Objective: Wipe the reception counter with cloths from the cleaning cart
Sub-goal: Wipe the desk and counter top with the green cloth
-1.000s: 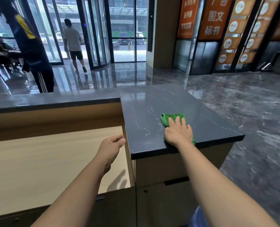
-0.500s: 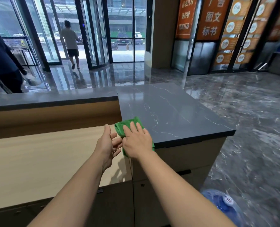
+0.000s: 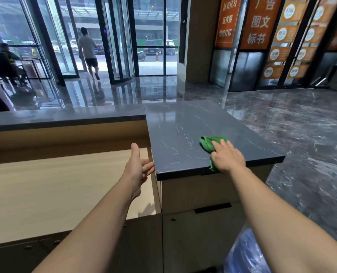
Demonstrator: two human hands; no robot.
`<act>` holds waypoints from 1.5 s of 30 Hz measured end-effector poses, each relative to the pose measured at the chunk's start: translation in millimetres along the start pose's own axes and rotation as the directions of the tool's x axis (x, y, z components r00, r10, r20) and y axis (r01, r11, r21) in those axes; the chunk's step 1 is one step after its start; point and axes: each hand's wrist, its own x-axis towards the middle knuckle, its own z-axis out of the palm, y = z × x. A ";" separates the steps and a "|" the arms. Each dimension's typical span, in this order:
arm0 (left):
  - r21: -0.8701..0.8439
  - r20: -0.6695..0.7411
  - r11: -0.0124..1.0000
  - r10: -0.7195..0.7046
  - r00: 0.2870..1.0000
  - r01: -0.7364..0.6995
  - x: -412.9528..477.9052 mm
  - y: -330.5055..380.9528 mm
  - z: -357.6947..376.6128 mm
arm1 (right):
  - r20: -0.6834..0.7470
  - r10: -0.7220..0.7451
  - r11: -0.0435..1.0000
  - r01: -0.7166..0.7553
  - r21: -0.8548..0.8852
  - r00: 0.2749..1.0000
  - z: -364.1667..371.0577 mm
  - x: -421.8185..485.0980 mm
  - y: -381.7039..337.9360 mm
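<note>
A green cloth (image 3: 210,143) lies on the dark marble counter top (image 3: 183,133), near its front right edge. My right hand (image 3: 226,155) presses flat on the cloth with straight fingers and covers most of it. My left hand (image 3: 139,166) hangs open beside the counter's left front corner, thumb up, fingertips close to the edge, holding nothing.
A lower pale wooden desk surface (image 3: 55,184) lies left of the counter, with a raised dark ledge (image 3: 65,117) behind it. A blue water bottle (image 3: 246,253) stands on the floor at lower right. One person walks out through the glass doors (image 3: 88,52); another sits at far left.
My right hand has slid the cloth from the counter's left front corner rightward along the front edge. My left hand has stayed near the corner, now apart from the cloth.
</note>
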 end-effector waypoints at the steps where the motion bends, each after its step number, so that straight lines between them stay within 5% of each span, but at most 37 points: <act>1: 0.008 0.015 1.000 0.005 1.000 -0.005 0.3 -0.5 -0.4 | 0.009 0.028 1.000 -0.028 0.005 1.000 -0.7 0.7 0.9; 8: 0.072 0.089 0.997 0.020 0.996 -0.026 2.0 -2.5 -9.2 | 0.048 0.132 0.990 -0.134 0.037 0.990 5.5 -15.9 -56.3; 18: -0.030 0.097 0.999 -0.035 0.995 0.038 16.0 7.7 -19.6 | 0.093 -0.315 0.949 0.311 0.057 0.945 16.3 -29.5 -153.0; 24: 0.180 0.001 0.934 0.315 0.949 -0.310 26.8 28.7 -3.0 | 0.101 -0.458 0.884 0.465 -0.057 0.883 25.5 -3.3 -150.6; 27: 0.202 0.098 0.955 0.200 0.975 -0.216 47.0 39.5 4.8 | 0.065 -0.450 0.890 0.453 -0.051 0.891 34.5 16.9 -165.0; 31: -0.029 0.208 0.997 0.080 0.975 -0.075 79.7 55.5 11.0 | -0.012 -0.414 0.909 0.414 0.045 0.910 40.7 49.8 -178.6; 36: -0.145 0.172 0.989 0.028 0.985 -0.003 133.9 64.9 2.2 | -0.007 -0.440 0.894 0.439 0.085 0.898 37.7 99.6 -192.9; 45: -0.038 0.158 0.999 -0.020 0.987 0.026 209.1 100.7 7.8 | 0.012 -0.440 0.892 0.435 0.125 0.898 40.1 183.7 -220.5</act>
